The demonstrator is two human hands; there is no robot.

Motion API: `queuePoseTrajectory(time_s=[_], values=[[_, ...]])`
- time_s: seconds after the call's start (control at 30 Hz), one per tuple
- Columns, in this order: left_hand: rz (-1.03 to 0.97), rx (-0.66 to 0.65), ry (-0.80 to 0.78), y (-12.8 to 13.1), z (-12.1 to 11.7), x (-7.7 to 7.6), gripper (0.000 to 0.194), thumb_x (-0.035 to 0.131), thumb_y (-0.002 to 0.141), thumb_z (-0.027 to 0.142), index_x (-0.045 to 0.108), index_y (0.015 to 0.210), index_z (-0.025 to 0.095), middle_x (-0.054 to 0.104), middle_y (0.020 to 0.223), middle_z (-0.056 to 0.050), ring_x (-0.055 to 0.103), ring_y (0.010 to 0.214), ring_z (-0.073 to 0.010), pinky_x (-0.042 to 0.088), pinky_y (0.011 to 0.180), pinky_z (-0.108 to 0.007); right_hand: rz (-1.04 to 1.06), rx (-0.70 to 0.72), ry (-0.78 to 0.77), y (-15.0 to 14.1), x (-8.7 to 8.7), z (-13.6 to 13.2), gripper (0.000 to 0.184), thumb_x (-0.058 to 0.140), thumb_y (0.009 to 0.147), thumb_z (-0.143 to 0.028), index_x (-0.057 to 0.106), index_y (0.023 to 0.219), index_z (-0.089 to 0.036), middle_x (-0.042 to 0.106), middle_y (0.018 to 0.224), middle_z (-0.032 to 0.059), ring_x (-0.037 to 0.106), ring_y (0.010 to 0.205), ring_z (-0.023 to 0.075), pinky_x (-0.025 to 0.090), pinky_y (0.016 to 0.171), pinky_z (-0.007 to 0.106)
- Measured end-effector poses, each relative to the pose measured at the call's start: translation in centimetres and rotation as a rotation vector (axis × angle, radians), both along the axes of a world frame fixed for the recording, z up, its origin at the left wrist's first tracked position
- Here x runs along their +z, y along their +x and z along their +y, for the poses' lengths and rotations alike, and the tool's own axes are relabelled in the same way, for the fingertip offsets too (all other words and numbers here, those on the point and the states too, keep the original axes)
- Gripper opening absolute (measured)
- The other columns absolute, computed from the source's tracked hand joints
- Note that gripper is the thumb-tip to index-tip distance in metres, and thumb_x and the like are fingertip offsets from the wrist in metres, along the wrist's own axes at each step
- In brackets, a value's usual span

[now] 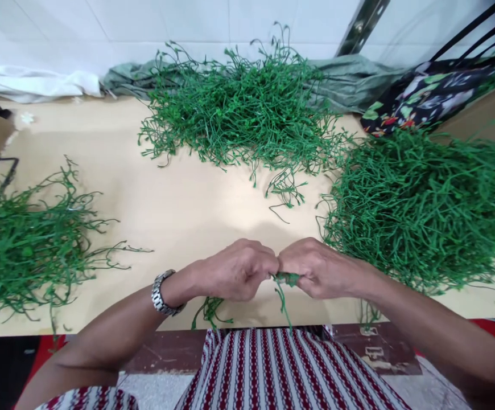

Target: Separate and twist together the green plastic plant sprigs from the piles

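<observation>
Both hands meet knuckle to knuckle just above the table's near edge. My left hand (245,269), with a metal-band watch (166,293) on the wrist, is closed around thin green stems; some stem ends (210,311) poke out below it. My right hand (318,267) is closed too, gripping a short green bundle (288,278) that shows between the fists. One loose stem (282,302) dangles from there toward the striped shirt. More ends appear below the right wrist. The fingers hide most of the held stems.
Piles of similar green stems lie at the left (25,250), the back (239,108) and the right (427,210) of the pale table (157,188). A few loose stems (288,188) lie mid-table. Behind are green cloth (350,82), flowered dark fabric (427,97) and a tiled wall.
</observation>
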State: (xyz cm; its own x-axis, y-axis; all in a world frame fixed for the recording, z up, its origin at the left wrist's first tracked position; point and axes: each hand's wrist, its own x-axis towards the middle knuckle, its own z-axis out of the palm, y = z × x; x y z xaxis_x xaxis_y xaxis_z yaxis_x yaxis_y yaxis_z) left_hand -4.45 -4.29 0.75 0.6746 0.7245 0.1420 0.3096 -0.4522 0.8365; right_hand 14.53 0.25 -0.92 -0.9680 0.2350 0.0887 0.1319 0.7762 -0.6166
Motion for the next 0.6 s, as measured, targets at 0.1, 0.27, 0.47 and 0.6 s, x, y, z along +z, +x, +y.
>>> queuePoseTrajectory(time_s=[0.1,0.27,0.47,0.6], values=[[-0.06,-0.072,-0.163,0.1,0.0,-0.1,0.025,0.044,0.065,-0.001,0.051,0.051,0.019,0.045,0.051,0.0,0.041,0.05,-0.0122,0.036,0.056,-0.027,-0.132,0.074,0.079,0.7,0.1,0.1,0.015,0.035,0.054,-0.003,0.037,0.056,-0.019,0.039,0.051,-0.0026,0.032,0.048,0.0094,0.023,0.049,0.025],[-0.497,0.367,-0.654,-0.7,1.3,-1.3,0.009,0.06,0.069,0.018,0.063,0.061,0.016,0.054,0.056,0.0,0.044,0.049,-0.0086,0.034,0.05,-0.023,-0.035,-0.339,-0.01,1.2,0.1,1.1,0.016,0.041,0.074,-0.006,0.053,0.072,-0.018,0.05,0.058,-0.0017,0.04,0.049,0.0085,0.029,0.047,0.021],[-0.848,0.66,-0.763,-0.5,1.9,-2.1,0.016,0.077,0.055,0.021,0.064,0.057,0.013,0.06,0.058,0.0,0.05,0.053,-0.0075,0.04,0.054,-0.021,0.22,-0.7,-0.346,-1.6,-1.0,0.5,0.021,0.056,0.079,-0.032,0.061,0.093,-0.017,0.062,0.076,0.0018,0.053,0.062,0.0106,0.041,0.055,0.02],[-0.855,0.752,-0.713,0.4,1.5,-2.3,0.012,0.075,0.056,0.018,0.066,0.061,0.013,0.061,0.057,0.001,0.052,0.054,-0.0072,0.042,0.056,-0.02,0.179,-0.689,-0.463,-3.1,-1.5,-0.4,0.03,0.061,0.074,-0.032,0.059,0.1,-0.017,0.059,0.071,-0.0014,0.045,0.051,0.0064,0.037,0.048,0.018]])
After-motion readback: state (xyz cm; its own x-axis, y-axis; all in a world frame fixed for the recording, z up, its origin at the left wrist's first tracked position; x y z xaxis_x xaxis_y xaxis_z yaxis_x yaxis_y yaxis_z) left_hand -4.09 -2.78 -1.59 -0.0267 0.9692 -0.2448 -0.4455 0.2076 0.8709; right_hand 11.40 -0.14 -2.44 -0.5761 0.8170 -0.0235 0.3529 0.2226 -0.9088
